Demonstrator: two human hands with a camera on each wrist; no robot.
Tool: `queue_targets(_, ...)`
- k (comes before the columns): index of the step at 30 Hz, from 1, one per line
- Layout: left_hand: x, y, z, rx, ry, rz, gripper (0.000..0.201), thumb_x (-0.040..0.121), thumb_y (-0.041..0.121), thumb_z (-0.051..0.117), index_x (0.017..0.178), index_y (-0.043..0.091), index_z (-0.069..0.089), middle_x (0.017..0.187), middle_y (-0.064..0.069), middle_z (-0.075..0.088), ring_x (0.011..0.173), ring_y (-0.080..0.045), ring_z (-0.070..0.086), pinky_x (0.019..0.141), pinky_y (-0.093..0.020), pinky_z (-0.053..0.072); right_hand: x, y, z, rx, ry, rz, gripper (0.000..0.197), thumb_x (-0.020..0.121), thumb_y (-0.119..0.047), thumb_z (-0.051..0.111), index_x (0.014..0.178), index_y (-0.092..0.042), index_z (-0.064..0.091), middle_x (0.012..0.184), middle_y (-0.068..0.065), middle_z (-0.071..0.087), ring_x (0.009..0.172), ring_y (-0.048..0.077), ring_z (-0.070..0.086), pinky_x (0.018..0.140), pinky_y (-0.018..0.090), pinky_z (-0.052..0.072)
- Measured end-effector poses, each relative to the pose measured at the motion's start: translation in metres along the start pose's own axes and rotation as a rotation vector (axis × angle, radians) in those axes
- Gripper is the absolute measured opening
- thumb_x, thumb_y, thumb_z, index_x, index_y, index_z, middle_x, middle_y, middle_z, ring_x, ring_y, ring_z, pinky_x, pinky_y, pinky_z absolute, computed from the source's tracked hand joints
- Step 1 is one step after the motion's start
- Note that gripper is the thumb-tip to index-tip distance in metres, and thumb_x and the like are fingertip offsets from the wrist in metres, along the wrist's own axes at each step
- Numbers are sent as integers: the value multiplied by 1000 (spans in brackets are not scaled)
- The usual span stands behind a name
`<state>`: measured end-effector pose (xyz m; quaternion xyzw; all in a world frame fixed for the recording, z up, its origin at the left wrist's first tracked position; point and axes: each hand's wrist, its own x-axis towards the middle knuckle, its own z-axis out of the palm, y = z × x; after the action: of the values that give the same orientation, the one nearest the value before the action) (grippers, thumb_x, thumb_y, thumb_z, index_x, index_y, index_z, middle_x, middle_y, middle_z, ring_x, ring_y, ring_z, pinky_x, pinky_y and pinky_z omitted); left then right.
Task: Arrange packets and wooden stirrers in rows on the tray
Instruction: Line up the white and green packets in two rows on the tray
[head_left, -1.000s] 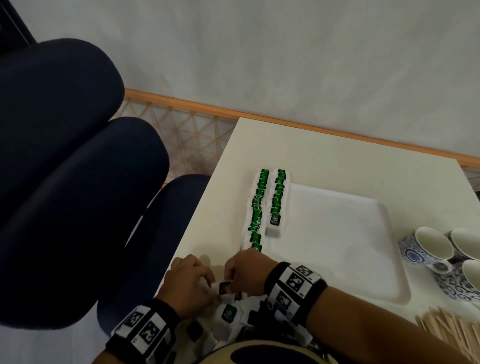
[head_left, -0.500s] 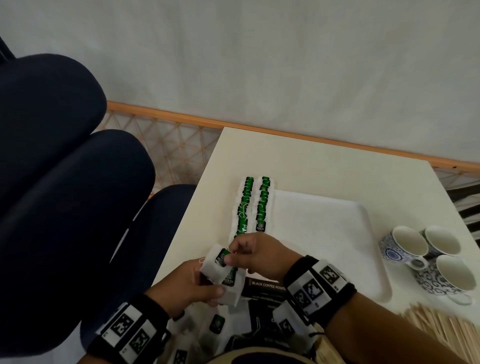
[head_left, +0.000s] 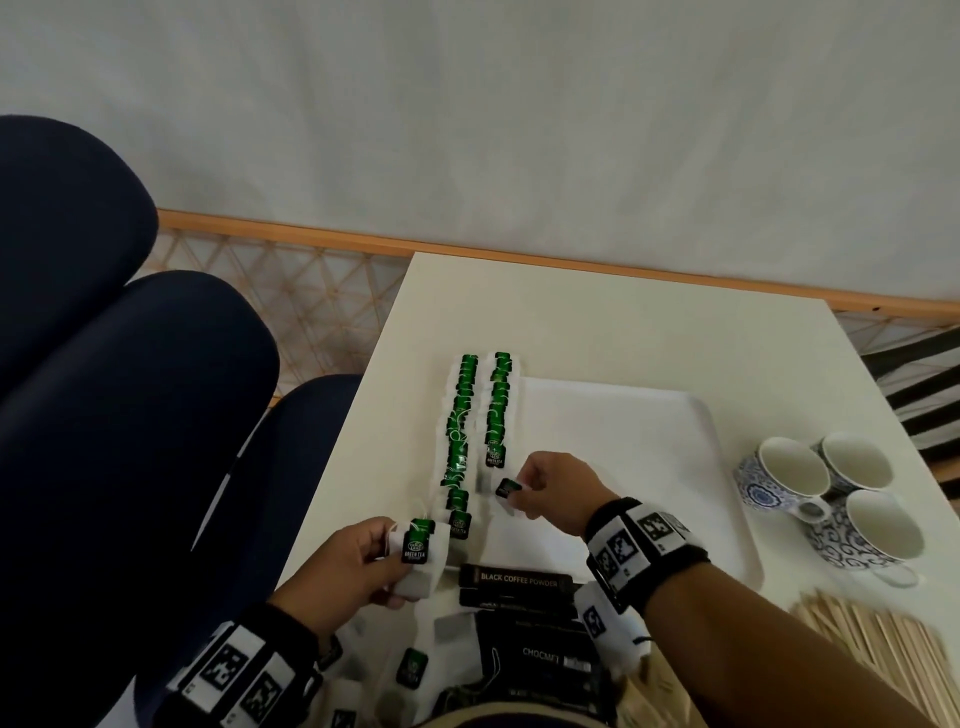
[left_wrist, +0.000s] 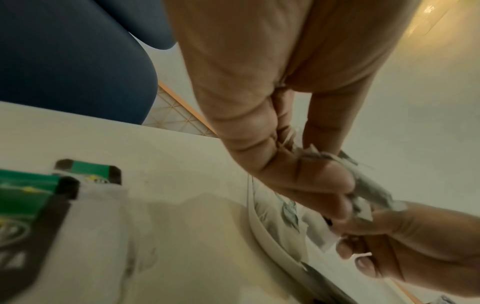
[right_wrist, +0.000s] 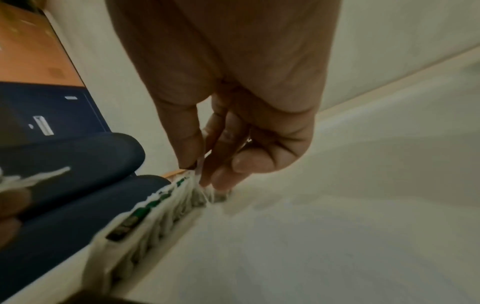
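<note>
Two rows of green tea bags (head_left: 491, 410) run along the left side of the white tray (head_left: 623, 441). My right hand (head_left: 524, 488) pinches one green tea bag (head_left: 508, 491) just below the near end of the right row; in the right wrist view the fingers (right_wrist: 192, 156) hold its white paper (right_wrist: 205, 185) by the row. My left hand (head_left: 379, 551) grips a small stack of green tea bags (head_left: 420, 556) at the tray's near left corner. Black coffee powder sticks (head_left: 519, 579) and loose tea bags (head_left: 413, 667) lie near my body.
Three blue-patterned cups (head_left: 831, 499) stand right of the tray. A pile of wooden stirrers (head_left: 872, 644) lies at the near right. Dark blue chairs (head_left: 130, 415) stand left of the white table (head_left: 597, 312). A wall runs behind.
My right hand has taken one tea bag from the stack in my left hand and carried it forward onto the tray toward the right row. The left hand lifted the stack from the pile.
</note>
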<state>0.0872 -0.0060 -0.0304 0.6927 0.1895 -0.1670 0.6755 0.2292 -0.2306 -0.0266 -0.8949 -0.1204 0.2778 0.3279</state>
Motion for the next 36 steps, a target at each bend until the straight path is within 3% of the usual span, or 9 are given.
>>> queue_targets(6, 4, 3, -3, -4, 38, -18, 5, 88, -1, 62, 88, -1, 57, 70, -6, 65, 65, -16, 59, 58, -27, 53, 21, -1, 11, -3, 15, 38, 12, 89, -25, 65, 87, -17, 56, 83, 2, 68, 74, 16, 65, 62, 23, 49)
queue_targets(9, 4, 3, -4, 11, 45, -18, 4, 88, -2, 61, 87, -1, 57, 69, -4, 67, 62, -11, 63, 57, -26, 54, 30, 0, 15, -28, 45, 71, 17, 91, -33, 62, 90, -16, 56, 95, 6, 68, 89, 24, 67, 79, 33, 54)
queue_targets(12, 5, 3, -6, 11, 55, -18, 5, 88, 0, 62, 87, -1, 58, 73, -8, 68, 68, -17, 64, 58, -27, 54, 33, 1, 18, -27, 49, 95, 23, 91, -38, 60, 90, -16, 56, 99, 7, 68, 92, 25, 66, 86, 37, 53)
queue_targets(15, 5, 3, -6, 11, 53, -23, 5, 88, 0, 63, 86, 0, 58, 74, -9, 68, 70, -19, 64, 59, -27, 54, 33, 3, 20, -18, 84, 104, 25, 90, -40, 62, 83, -17, 56, 93, 6, 68, 87, 24, 66, 81, 34, 54)
queue_targets(19, 6, 3, -5, 8, 47, -29, 5, 88, -1, 62, 85, 1, 58, 72, -6, 69, 68, -15, 65, 58, -27, 55, 32, 1, 21, 4, 150, 114, 24, 88, -40, 66, 81, -18, 58, 82, -1, 63, 74, 16, 57, 61, 23, 44)
queue_targets(24, 10, 5, -5, -1, 45, -30, 6, 88, -1, 62, 92, -5, 58, 77, -10, 70, 71, -18, 66, 61, -29, 56, 34, -4, 20, -21, 179, 124, 27, 88, -39, 66, 85, -16, 54, 86, 0, 59, 77, 16, 53, 65, 24, 41)
queue_targets(26, 10, 6, -5, -16, 48, -34, 9, 88, 0, 61, 94, -7, 58, 78, -10, 70, 71, -18, 66, 61, -29, 56, 33, -4, 20, -10, 181, 140, 31, 86, -42, 67, 87, -17, 49, 86, -2, 56, 76, 14, 50, 60, 24, 38)
queue_targets(30, 9, 8, -4, -38, 44, -31, 3, 89, 0, 60, 91, -2, 59, 79, -10, 71, 71, -19, 67, 60, -29, 56, 27, -3, 19, -7, 90, 152, 53, 72, -44, 81, 97, -18, 42, 86, -4, 50, 72, 10, 44, 55, 22, 34)
queue_targets(36, 10, 8, 0, -34, 38, -37, 2, 88, 0, 61, 88, -1, 59, 76, -11, 70, 66, -17, 66, 59, -28, 55, 26, -6, 23, -88, 58, 115, 59, 69, -32, 85, 101, -17, 37, 92, -1, 53, 82, 19, 51, 54, 23, 36)
